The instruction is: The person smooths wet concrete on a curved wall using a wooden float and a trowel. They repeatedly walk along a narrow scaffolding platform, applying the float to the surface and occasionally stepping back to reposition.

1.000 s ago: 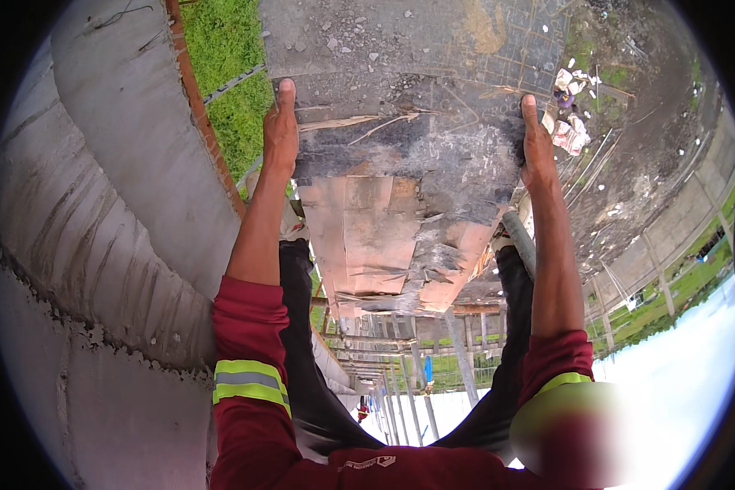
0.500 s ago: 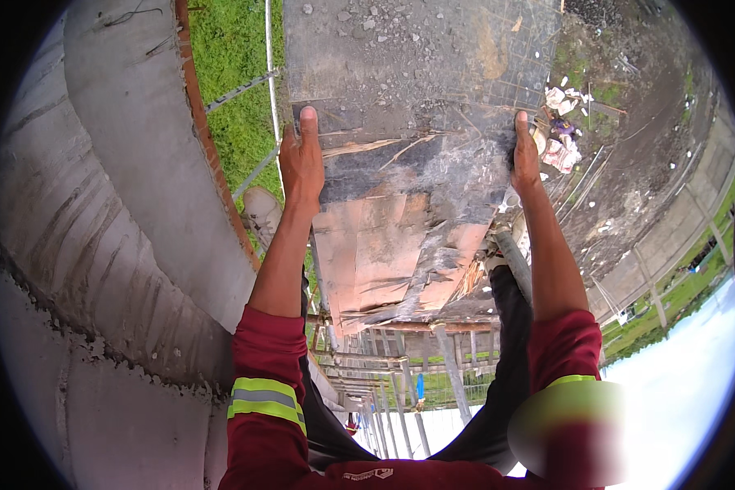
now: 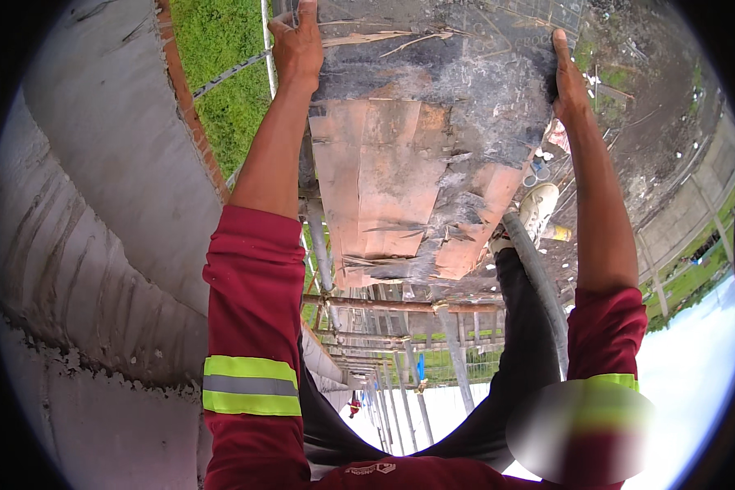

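Observation:
A worn plywood sheet (image 3: 376,171), dark on its far part and peeled to reddish wood on its near part, stretches out in front of me. My left hand (image 3: 299,51) grips its left edge, thumb on the upper face and fingers partly out of sight at the edge. At the right edge my right hand (image 3: 572,91) holds on the same way, its fingers mostly hidden below. Long splinters (image 3: 367,37) lift from the surface between the hands. The sheet's near end is ragged.
A grey concrete wall (image 3: 106,106) rises on the left, with grass (image 3: 220,41) beyond it. My right shoe (image 3: 539,208) stands beside a sloping metal pipe (image 3: 537,282). A brown crossbar (image 3: 400,305) and scaffold poles lie below; far down, a person in red (image 3: 354,404) shows small.
Both hands and the sheet have shifted away from me, toward the top of the view. The grit on the far part has left the picture, and my right shoe shows more fully.

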{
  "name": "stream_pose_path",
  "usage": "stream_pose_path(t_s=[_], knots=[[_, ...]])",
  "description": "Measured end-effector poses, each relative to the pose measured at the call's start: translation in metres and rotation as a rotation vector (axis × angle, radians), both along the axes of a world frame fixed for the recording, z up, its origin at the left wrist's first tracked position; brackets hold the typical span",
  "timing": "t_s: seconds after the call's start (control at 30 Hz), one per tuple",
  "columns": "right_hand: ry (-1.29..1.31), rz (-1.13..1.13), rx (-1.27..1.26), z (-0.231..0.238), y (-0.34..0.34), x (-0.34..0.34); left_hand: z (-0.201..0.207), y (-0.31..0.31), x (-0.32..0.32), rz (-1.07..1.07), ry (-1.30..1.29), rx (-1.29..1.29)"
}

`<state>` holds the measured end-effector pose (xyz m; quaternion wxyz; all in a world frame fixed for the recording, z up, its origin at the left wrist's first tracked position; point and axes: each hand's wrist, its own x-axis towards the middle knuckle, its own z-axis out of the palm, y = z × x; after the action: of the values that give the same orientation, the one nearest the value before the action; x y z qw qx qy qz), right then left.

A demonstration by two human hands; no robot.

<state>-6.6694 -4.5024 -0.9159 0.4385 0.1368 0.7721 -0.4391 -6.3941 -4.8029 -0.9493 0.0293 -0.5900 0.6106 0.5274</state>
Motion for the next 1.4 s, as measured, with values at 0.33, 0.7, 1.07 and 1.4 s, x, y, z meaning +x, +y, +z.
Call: stream_pose_path(t_s=[0.33,0.7,1.07,1.4], knots=[[-0.071,0.083,0.099,0.04,0.127,0.166,0.055,0.108,0.155,0.051,0.159,0.189],[-0.032,-0.18,0.104,0.022,0.151,0.2,0.053,0.15,0.173,-0.013,-0.097,0.249],[-0.074,-0.164,0.017,0.012,0.026,0.058,0.026,0.037,0.051,0.018,-0.11,0.084],[-0.06,0.848,0.398,0.161,0.118,0.077,0.026,0.019,0.029,0.004,-0.008,0.046]])
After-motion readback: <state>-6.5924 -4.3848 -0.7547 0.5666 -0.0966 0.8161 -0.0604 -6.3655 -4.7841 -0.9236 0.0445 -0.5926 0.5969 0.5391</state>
